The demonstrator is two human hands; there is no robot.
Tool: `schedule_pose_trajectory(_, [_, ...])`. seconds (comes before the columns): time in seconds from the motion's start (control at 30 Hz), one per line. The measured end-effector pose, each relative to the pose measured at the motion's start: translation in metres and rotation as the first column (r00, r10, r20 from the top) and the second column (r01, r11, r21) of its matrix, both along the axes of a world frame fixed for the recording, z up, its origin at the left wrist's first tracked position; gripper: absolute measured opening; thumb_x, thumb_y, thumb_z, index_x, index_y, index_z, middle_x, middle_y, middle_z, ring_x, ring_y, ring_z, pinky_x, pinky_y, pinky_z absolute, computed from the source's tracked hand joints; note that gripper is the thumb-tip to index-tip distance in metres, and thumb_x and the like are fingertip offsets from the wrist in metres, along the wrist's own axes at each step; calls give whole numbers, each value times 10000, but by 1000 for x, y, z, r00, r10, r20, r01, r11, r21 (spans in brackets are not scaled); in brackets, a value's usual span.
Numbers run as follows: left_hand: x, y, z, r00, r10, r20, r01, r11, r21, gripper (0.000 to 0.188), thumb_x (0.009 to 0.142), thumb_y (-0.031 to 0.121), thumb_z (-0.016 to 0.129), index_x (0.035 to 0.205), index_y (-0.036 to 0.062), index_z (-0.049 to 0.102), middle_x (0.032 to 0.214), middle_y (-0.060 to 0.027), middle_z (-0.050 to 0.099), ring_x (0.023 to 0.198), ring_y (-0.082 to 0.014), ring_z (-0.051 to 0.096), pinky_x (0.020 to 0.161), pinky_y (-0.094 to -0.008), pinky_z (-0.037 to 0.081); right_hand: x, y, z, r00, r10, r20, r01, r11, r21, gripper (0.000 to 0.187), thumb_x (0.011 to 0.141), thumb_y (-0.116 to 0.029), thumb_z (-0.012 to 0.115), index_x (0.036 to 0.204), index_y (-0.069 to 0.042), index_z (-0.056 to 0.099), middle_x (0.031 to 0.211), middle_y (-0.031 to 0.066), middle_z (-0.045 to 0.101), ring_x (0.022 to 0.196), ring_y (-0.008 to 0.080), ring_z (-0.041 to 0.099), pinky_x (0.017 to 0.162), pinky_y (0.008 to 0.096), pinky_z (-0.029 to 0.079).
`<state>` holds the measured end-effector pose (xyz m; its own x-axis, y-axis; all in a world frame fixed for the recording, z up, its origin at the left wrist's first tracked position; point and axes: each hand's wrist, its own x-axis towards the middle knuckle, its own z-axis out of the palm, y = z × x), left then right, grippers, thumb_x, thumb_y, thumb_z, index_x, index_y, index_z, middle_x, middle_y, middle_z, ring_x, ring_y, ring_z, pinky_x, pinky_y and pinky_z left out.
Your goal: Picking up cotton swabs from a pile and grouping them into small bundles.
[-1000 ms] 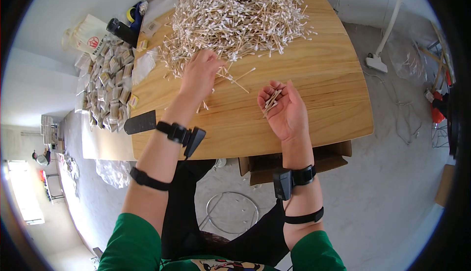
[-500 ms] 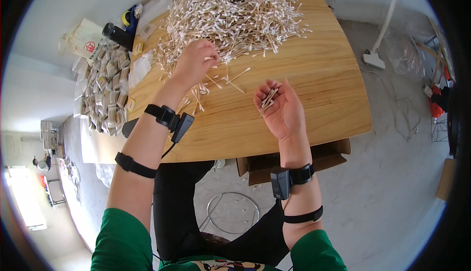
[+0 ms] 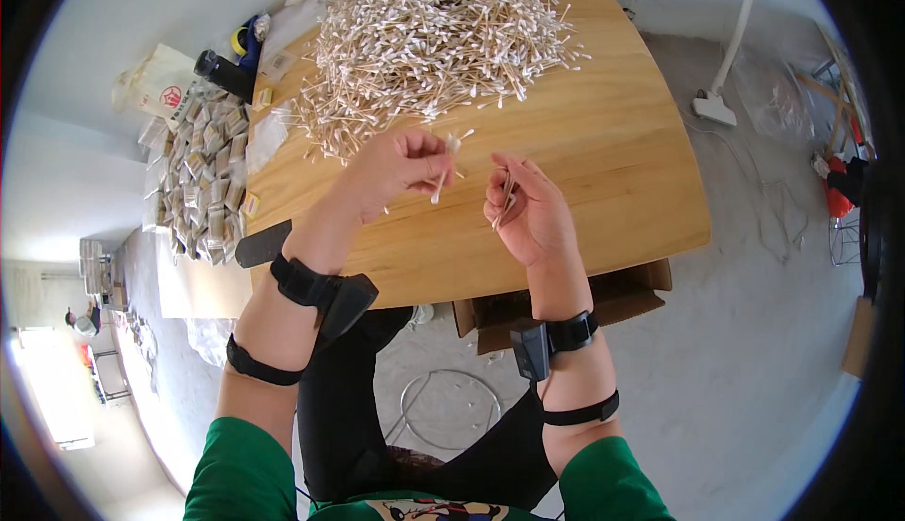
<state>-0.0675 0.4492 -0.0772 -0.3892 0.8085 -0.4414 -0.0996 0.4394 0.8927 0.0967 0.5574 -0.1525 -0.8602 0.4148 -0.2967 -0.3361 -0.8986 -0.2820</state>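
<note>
- Nearest, a black strapped device (image 3: 345,309) sits on the left forearm and a matching one (image 3: 532,349) on the right; beyond them, a cardboard box (image 3: 622,299) shows beneath the table's near edge.
- The right hand (image 3: 533,210) is above the table (image 3: 617,167), its fingers curled round a thin bundle of swabs (image 3: 507,198); half a second ago its palm lay more upturned, and now it has turned inward.
- The left hand (image 3: 401,167) pinches a few cotton swabs (image 3: 452,145) between thumb and fingers, their white tips poking out; it has come away from the pile's near edge toward the right hand, so both hands now carry swabs, near each other but apart.
- Few loose swabs now show on the wood by the left hand; whether others lie behind it, I cannot tell.
- Farther on, the big pile of swabs (image 3: 443,35) lies beyond both hands, closer to the left one; at far left are many small clear packs (image 3: 203,177), with a black cylinder (image 3: 223,73) and a pale bag (image 3: 168,78) behind.
</note>
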Motion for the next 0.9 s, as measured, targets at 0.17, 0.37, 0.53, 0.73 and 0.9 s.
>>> schedule_pose_trajectory(0.17, [19, 7, -4, 990, -123, 74, 130, 987, -97, 211, 855, 138, 653, 1005, 0, 601, 856, -61, 653, 762, -139, 648, 639, -245, 510, 0, -3, 7, 999, 37, 20, -39, 995, 89, 90, 900, -119, 566, 914, -31, 582, 696, 24, 571, 518, 91, 472, 463, 224, 337])
schedule_pose_trajectory(0.37, [23, 7, -7, 982, -171, 86, 181, 976, -121, 226, 842, 137, 664, 1023, 16, 600, 863, -47, 658, 770, -127, 652, 615, -228, 503, 2, -4, 8, 996, 46, 70, -57, 986, 157, 60, 892, -82, 566, 846, -46, 554, 642, 5, 526, 485, 78, 437, 441, 213, 316])
schedule_pose_trajectory(0.53, [28, 5, -6, 976, -216, 38, 220, 966, -133, 220, 837, 137, 668, 1013, 22, 604, 863, -40, 660, 762, -119, 650, 607, -223, 496, 2, -5, 7, 986, 80, 143, -115, 961, 250, 75, 876, -70, 579, 820, -58, 531, 604, -10, 489, 453, 65, 402, 424, 211, 287])
schedule_pose_trajectory(0.73, [32, -2, -10, 982, -125, 142, 139, 986, -94, 213, 851, 129, 650, 1022, 18, 586, 852, -52, 657, 741, -121, 638, 605, -226, 489, 4, -2, 7, 990, -34, 140, 8, 984, 180, 87, 887, -73, 533, 804, -48, 526, 631, 19, 495, 462, 82, 399, 421, 221, 265])
schedule_pose_trajectory(0.9, [25, -21, -8, 977, -117, 177, 130, 989, -64, 209, 860, 133, 641, 1021, 23, 568, 820, -40, 635, 712, -126, 626, 609, -230, 479, 4, 5, 2, 974, -190, 120, 180, 979, 92, 79, 878, -88, 513, 812, -45, 507, 649, 60, 525, 486, 127, 441, 436, 264, 308])
